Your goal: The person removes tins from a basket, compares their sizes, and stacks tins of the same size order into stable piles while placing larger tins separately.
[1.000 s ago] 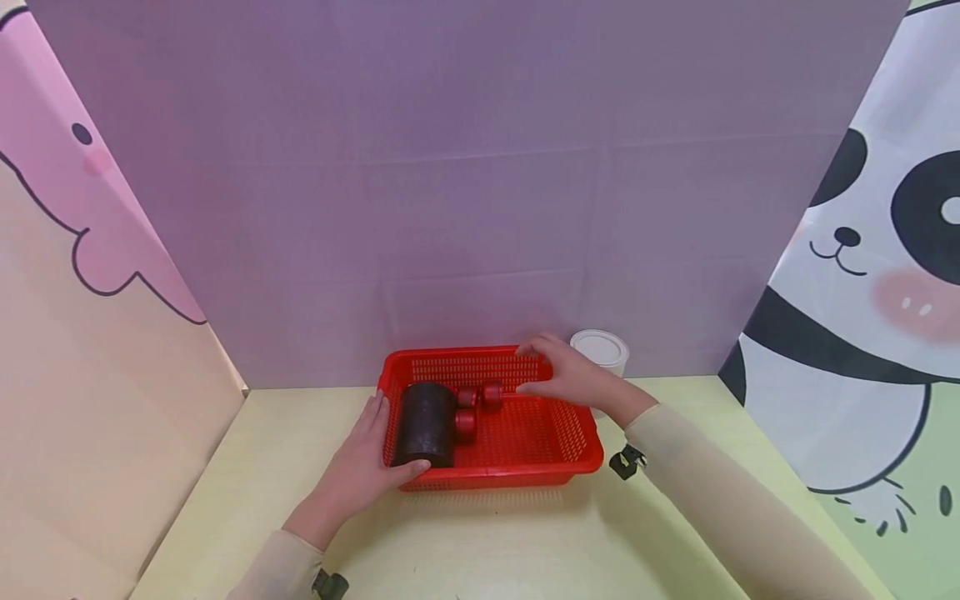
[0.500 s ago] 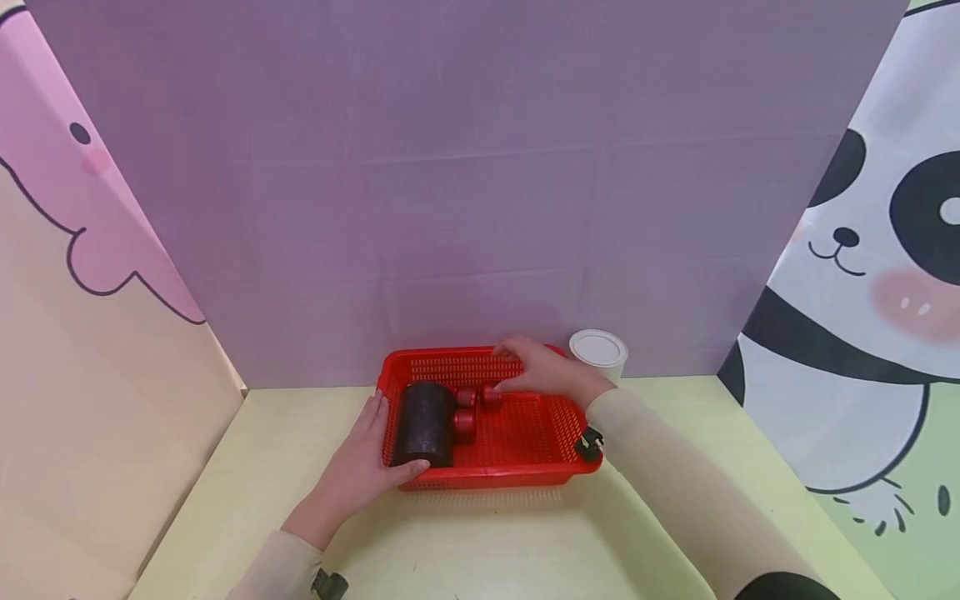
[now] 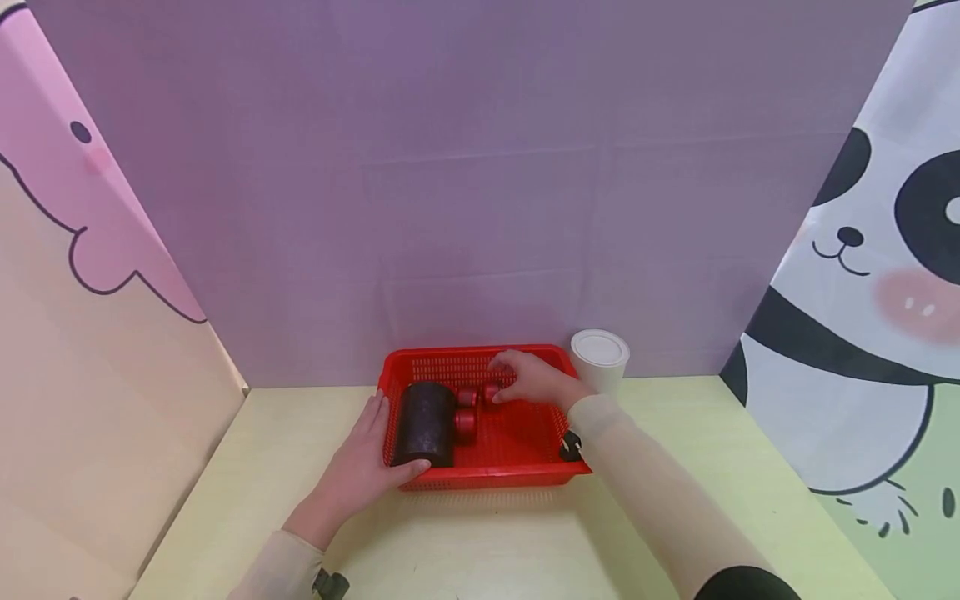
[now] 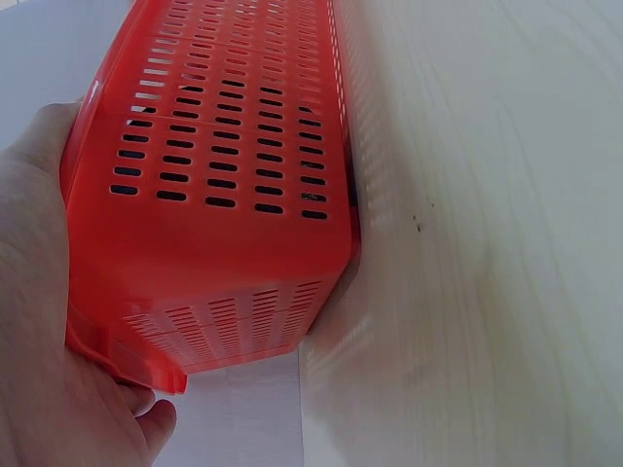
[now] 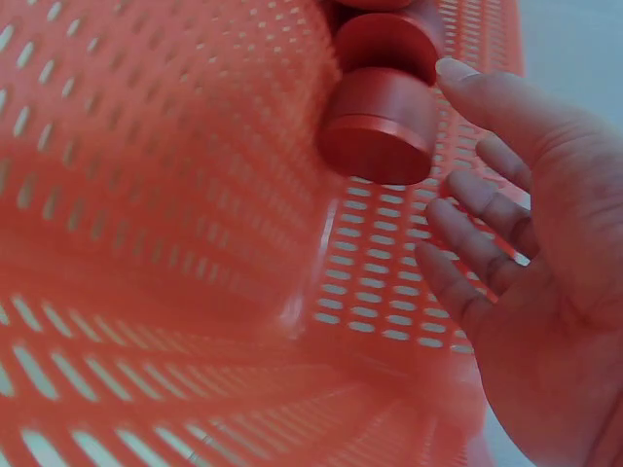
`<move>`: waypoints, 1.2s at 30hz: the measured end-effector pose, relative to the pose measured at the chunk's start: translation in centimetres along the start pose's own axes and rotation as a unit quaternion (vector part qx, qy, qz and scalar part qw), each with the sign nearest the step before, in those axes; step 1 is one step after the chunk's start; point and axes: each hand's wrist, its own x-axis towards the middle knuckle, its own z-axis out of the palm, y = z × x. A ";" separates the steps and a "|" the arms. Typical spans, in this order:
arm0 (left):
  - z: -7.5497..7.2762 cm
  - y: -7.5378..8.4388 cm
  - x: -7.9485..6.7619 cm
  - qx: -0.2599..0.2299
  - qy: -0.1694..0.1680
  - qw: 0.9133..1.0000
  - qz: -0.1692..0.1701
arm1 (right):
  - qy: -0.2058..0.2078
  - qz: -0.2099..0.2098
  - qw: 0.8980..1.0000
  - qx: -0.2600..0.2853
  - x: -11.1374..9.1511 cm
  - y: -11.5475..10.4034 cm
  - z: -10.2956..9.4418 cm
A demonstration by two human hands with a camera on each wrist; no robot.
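Note:
A red perforated plastic basket (image 3: 517, 477) stands on the table. My left hand (image 3: 365, 462) holds its front left corner, thumb on the front rim and fingers along the left side. Inside, at the left, a large dark cylinder (image 3: 425, 425) lies on its side. Beside it are small red cylinders (image 3: 465, 427), which look like little round tins. My right hand (image 3: 532, 379) is inside the basket at the rightmost red cylinder (image 5: 380, 126). In the right wrist view its thumb tip is close by that cylinder, and the other fingers are spread and loosely bent, holding nothing.
A white lidded tub (image 3: 600, 354) stands behind the basket's right back corner. A purple cloth backdrop (image 3: 480, 183) rises at the table's back edge. Printed panels flank the pale wooden table (image 3: 487, 550) on both sides.
My right hand has moved left and down into the basket, up to the rightmost red cylinder. The left hand and the basket have stayed in place.

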 end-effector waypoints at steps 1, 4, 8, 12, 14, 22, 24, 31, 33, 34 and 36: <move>0.0 0.0 0.0 -0.002 0.000 1.000 0.000 | 0.002 0.000 1.000 0.000 0.1 0.0 0.1; -0.2 0.1 0.0 -0.003 0.001 1.000 0.000 | 0.004 -0.001 1.000 -0.005 0.3 0.1 0.2; -0.4 0.2 -0.1 -0.001 0.001 1.000 -0.004 | -0.004 0.002 1.000 -0.016 0.6 0.2 0.4; -0.5 0.2 -0.1 0.000 0.001 1.000 -0.007 | -0.010 -0.003 1.000 -0.025 0.7 0.2 0.8; -0.4 0.1 -0.1 0.002 0.002 1.000 -0.005 | -0.013 -0.005 1.000 -0.027 0.7 0.1 0.9; -0.4 0.0 -0.1 0.000 0.003 1.000 -0.004 | -0.017 0.007 0.999 -0.036 0.6 -0.5 1.2; -0.4 0.0 -0.2 0.001 0.002 1.000 -0.004 | -0.018 0.007 0.999 -0.039 0.6 -0.4 1.3; -0.4 0.3 -0.1 -0.001 0.004 1.000 0.000 | -0.041 0.010 0.999 -0.030 0.8 0.0 1.5; -0.3 0.4 -0.1 -0.001 0.004 1.000 0.000 | -0.053 0.018 0.998 -0.023 0.7 0.1 1.5; -0.3 0.4 -0.1 -0.003 0.004 1.000 -0.001 | -0.057 0.020 0.998 -0.020 0.7 0.2 1.5; -0.3 0.5 -0.1 -0.004 0.004 1.000 -0.002 | -0.064 0.020 0.998 -0.014 0.5 0.2 1.5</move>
